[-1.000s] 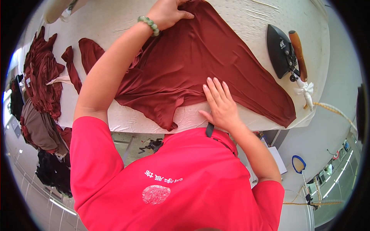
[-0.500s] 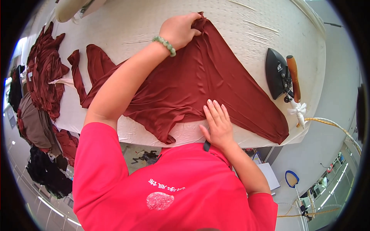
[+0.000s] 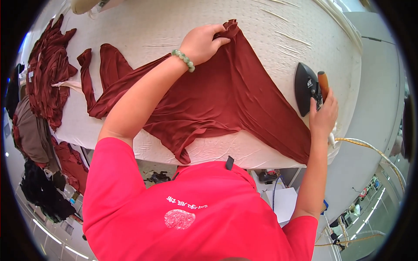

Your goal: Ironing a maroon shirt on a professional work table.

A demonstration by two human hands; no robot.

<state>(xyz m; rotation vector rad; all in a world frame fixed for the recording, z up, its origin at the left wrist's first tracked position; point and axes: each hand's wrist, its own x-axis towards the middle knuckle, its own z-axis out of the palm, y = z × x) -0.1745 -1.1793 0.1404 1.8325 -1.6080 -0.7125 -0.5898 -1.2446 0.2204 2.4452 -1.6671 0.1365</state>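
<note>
A dark red, silky garment (image 3: 204,102) is spread across the padded white table, with a sleeve-like part folded at its left. My left hand (image 3: 202,43), wearing a green bead bracelet, pinches the gathered top corner of the garment at the far side. At the right, my right hand (image 3: 323,115) is at the iron's wooden handle, its fingers curling over the lower end and its thumb on the left. The black iron (image 3: 303,85) rests on the table beside the garment's right edge. My right forearm hides the garment's lower right end.
A crumpled dark red heap (image 3: 48,78) lies at the table's left end. Brown and black clothes (image 3: 32,130) hang below it. A cord or hose (image 3: 374,153) runs off the right edge from the iron. A pale padded form (image 3: 82,5) stands at the far left.
My right hand has left the garment's near edge and moved right to the iron's handle. My left hand still pinches the top corner, which sits slightly nearer.
</note>
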